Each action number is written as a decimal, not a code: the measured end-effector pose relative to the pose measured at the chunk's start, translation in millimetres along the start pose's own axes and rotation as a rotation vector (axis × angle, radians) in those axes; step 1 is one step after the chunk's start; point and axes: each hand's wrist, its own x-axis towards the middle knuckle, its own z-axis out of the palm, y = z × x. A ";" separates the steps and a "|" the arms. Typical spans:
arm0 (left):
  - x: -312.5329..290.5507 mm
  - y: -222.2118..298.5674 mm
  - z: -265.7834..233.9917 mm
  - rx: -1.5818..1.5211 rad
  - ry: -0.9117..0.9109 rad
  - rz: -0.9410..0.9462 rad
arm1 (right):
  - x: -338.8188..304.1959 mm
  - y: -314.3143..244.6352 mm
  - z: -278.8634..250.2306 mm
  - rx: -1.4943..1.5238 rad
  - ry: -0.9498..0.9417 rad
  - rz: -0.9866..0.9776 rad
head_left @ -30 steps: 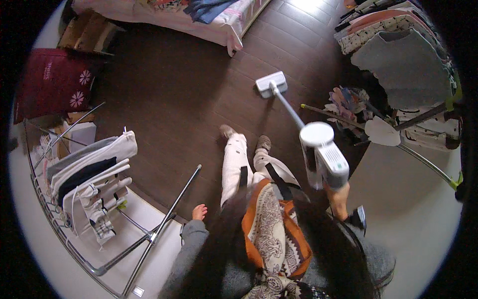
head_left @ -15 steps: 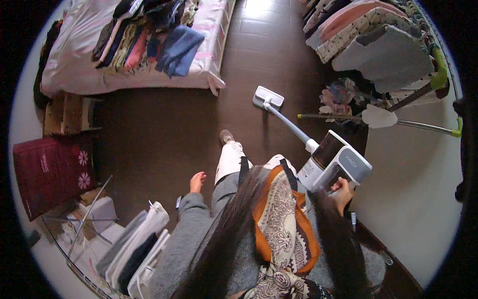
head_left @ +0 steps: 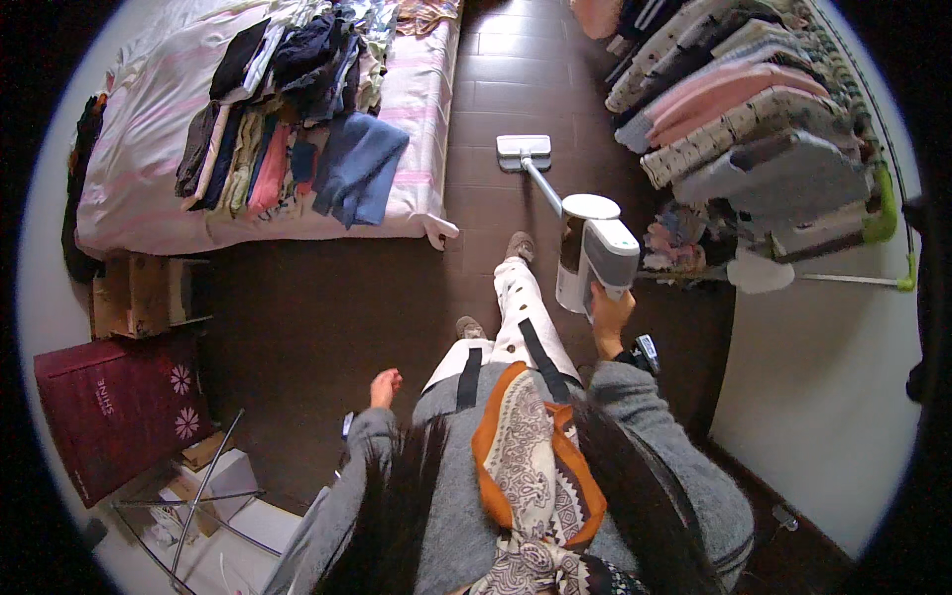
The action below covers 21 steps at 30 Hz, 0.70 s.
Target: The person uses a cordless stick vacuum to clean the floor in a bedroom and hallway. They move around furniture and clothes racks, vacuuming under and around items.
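A white and grey cordless vacuum cleaner is held in front of me, to the right of my legs. My right hand is closed around its grip, below the motor body. Its pale tube slopes away to the flat white floor head, which rests on the dark floor between the bed and the clothes rack. At my left side hangs my left hand, empty, its fingers loosely bent and partly hidden by the angle.
To the far left a bed bears piles of clothes and folded jeans. A packed clothes rack lines the right. Cardboard boxes, a maroon box and a metal frame stand left.
I have stepped forward between bed and rack, one foot now ahead. My right hand has carried the vacuum cleaner forward and left, with its floor head farther up the aisle.
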 end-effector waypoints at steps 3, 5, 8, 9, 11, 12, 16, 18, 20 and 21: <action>-10.3 -25.0 31.0 -0.158 0.011 -0.120 | 72.7 17.0 72.0 -0.065 0.047 -0.190; -8.3 -33.8 41.6 -0.295 -0.055 -0.122 | 139.9 24.6 130.3 -0.214 0.052 -0.157; 6.6 -17.4 44.0 -0.392 -0.053 -0.350 | 258.8 14.6 224.6 -0.211 -0.004 -0.236; 14.9 -4.4 44.0 -0.450 -0.051 -0.443 | 301.2 7.8 254.7 -0.182 -0.020 -0.248; 22.3 20.6 59.8 -0.549 -0.063 -0.537 | 384.4 -10.0 312.1 -0.142 -0.150 0.067; 27.3 34.3 69.1 -0.513 -0.024 -0.556 | 419.6 -17.0 334.4 -0.086 -0.198 0.060; 14.9 83.8 146.3 -0.355 -0.202 0.131 | 502.2 -25.0 383.5 -0.018 -0.394 0.098; 26.8 112.2 175.3 0.020 -0.014 0.007 | 500.9 -20.3 373.0 0.069 -0.424 0.103; 35.9 134.1 190.4 -0.087 0.000 -0.112 | 475.2 -17.4 336.7 0.185 -0.421 0.151; 42.0 145.6 190.4 -0.104 -0.013 -0.179 | 456.8 -19.2 310.7 0.107 -0.332 0.090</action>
